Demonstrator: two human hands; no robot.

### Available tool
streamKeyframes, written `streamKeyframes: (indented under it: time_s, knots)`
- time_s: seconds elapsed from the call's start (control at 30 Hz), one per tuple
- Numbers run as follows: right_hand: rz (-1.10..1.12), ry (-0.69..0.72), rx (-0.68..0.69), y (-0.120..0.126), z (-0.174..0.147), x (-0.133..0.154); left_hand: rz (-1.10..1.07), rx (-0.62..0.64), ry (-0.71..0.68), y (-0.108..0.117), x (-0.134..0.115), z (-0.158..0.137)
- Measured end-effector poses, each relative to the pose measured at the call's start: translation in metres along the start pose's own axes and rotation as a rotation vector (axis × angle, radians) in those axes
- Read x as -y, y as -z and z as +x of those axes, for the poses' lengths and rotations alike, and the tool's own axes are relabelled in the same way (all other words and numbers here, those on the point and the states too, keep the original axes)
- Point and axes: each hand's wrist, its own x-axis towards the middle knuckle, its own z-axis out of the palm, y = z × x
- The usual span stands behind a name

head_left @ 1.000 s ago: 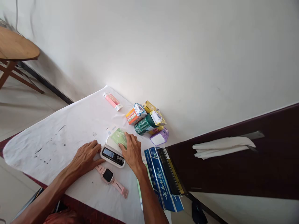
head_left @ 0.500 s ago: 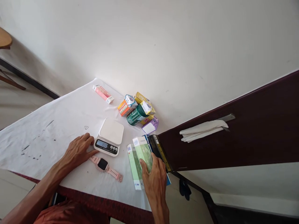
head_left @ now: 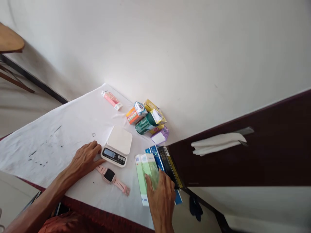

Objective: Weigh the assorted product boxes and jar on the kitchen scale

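Observation:
My left hand [head_left: 87, 156] rests on the white cloth, thumb apart from the fingers, its fingertips at the left edge of a white digital scale [head_left: 120, 139]. Nothing lies on the scale's platform, and its display is lit but too faint to read. Just below the scale is a pink-strapped smartwatch [head_left: 109, 175]. My right hand [head_left: 161, 195] grips the lower part of a pale green box [head_left: 150, 165], thumb on the left side and fingers on the right. Another green box [head_left: 140, 176] lies against it on the left. The held box's lower end is hidden by the hand.
Blue boxes [head_left: 156, 154] and a black-and-gold box [head_left: 171, 165] lie to the right, beside a dark panel [head_left: 218, 168] with a white cloth on its handle. Farther back are a green canister [head_left: 145, 124], several small cartons [head_left: 132, 116] and a pink box [head_left: 111, 100] near the wall.
The held green box has come down beside the other green box, overlapping it less, and more of the blue boxes shows. My left hand stays by the scale. The whole view has shifted slightly.

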Motion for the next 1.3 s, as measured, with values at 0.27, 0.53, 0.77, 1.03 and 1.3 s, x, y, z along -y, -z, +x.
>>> streamKeyframes:
  time_s: [0.27, 0.53, 0.77, 1.03, 1.3]
  knots:
    - [0.337, 0.311, -0.016, -0.021, 0.133, 0.109, -0.052, 0.024, 0.031, -0.001, -0.006, 0.002]
    - [0.388, 0.304, 0.324, -0.138, 0.313, 0.227, -0.123, 0.049, 0.137, -0.013, -0.01, 0.005]
    - [0.396, 0.177, 0.466, -0.197, 0.353, 0.243, -0.155, 0.092, 0.193, -0.028, -0.01, 0.012]
    - [0.466, 0.255, 0.253, -0.151, 0.301, 0.199, -0.147, 0.089, 0.141, -0.016, -0.009, 0.007]
    - [0.505, 0.277, 0.267, -0.056, 0.166, 0.119, -0.08, 0.069, 0.063, -0.004, -0.007, 0.005]
